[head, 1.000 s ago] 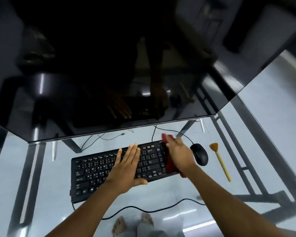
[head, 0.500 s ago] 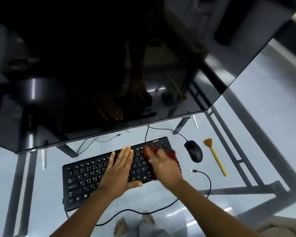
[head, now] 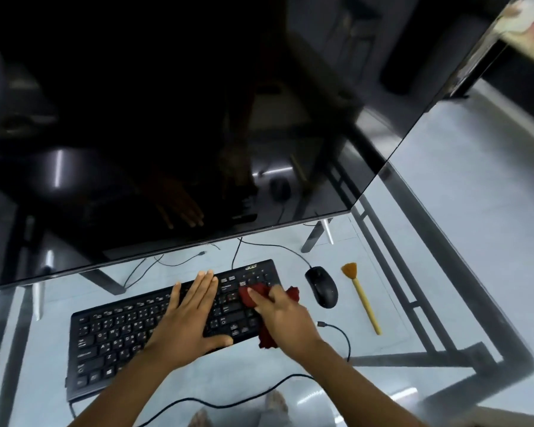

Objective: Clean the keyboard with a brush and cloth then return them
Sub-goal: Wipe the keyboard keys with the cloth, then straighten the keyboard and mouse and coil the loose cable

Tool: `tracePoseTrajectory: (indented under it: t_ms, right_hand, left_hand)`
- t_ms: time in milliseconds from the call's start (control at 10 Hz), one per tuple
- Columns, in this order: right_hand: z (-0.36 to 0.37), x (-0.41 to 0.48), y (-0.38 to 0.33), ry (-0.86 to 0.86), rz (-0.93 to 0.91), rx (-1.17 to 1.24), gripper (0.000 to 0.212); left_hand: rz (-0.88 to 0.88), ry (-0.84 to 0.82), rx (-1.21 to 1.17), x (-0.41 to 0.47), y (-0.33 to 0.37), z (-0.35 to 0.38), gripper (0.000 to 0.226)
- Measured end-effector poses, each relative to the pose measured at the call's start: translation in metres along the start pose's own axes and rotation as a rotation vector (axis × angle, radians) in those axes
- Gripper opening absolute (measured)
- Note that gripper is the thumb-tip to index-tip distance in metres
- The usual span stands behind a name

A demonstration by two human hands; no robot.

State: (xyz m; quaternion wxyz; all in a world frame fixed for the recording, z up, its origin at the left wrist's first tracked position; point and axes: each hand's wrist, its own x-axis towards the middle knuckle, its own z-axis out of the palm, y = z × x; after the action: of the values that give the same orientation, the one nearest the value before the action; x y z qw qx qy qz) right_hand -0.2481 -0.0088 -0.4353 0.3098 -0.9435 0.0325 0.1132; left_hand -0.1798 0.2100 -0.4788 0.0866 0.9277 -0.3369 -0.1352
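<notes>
The flat, open left hand (head: pixel 189 315) steadied the black plastic keyboard (head: pixel 111 334) — holding nothing — so the right hand (head: pixel 285 318), fingers pressing the crumpled dark-red cloth (head: pixel 264 337), could wipe.

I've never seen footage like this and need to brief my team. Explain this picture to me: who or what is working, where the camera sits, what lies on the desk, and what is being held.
No machine works here: these are a person's two bare hands. The single picture comes from a wide-angle camera worn on the person's head, looking forward and down, which is why the edges bend and bare feet show through the glass desk.

On the desk lies a black keyboard under a big dark monitor. Right of the keyboard sit a black mouse and then a brush with a yellow handle, lying untouched.

The left hand lies flat and open on the keys, apparently steadying the keyboard. The right hand presses a dark red cloth onto the keyboard's right end, apparently wiping.
</notes>
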Motion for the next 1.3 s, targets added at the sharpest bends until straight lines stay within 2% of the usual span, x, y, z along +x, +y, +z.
tracePoseTrajectory:
  t_ms: [100,200,300,400,500,600,700,800,1000,1100,1200,1300]
  right_hand:
    - [-0.067,-0.006,0.020,0.155,0.204,0.199,0.034]
    - [-0.106,-0.012,0.064,0.312,0.301,0.257,0.030]
    - [-0.145,-0.017,0.108,0.414,0.514,0.482,0.042]
    - [-0.155,-0.024,0.146,0.451,0.545,0.364,0.045]
    - [-0.156,-0.027,0.176,0.444,0.649,0.371,0.054]
    - [-0.136,-0.028,0.206,0.372,0.643,0.230,0.053]
    - [-0.116,-0.032,0.224,0.316,0.429,-0.130,0.047]
    - [-0.110,-0.033,0.229,0.295,0.267,-0.297,0.044]
    - [-0.120,-0.021,0.199,0.533,0.113,-0.391,0.046]
    - [-0.107,-0.004,0.159,0.508,-0.029,-0.364,0.049]
    - [-0.079,0.011,0.113,0.457,-0.108,-0.337,0.048]
    - [-0.047,0.016,0.070,0.387,-0.179,-0.334,0.046]
  left_hand:
    - [0.038,0.072,-0.063,0.028,0.041,-0.010,0.098]
    - [0.094,0.121,-0.094,0.065,0.096,-0.015,0.086]
    - [0.138,0.110,-0.118,0.102,0.146,-0.018,0.081]
    - [0.145,0.054,-0.099,0.130,0.182,-0.019,0.079]
    - [0.148,-0.007,-0.069,0.150,0.204,-0.014,0.080]
    - [0.142,-0.038,-0.031,0.158,0.216,-0.003,0.080]
    - [0.119,-0.062,0.006,0.157,0.221,0.004,0.090]
    - [0.095,-0.075,0.006,0.150,0.220,0.009,0.086]
    - [0.023,-0.009,-0.023,0.126,0.194,0.009,0.079]
    - [-0.055,0.034,-0.066,0.099,0.165,0.007,0.079]
    - [-0.131,0.113,-0.079,0.070,0.132,0.007,0.080]
    - [-0.223,0.124,-0.068,0.038,0.095,0.007,0.085]
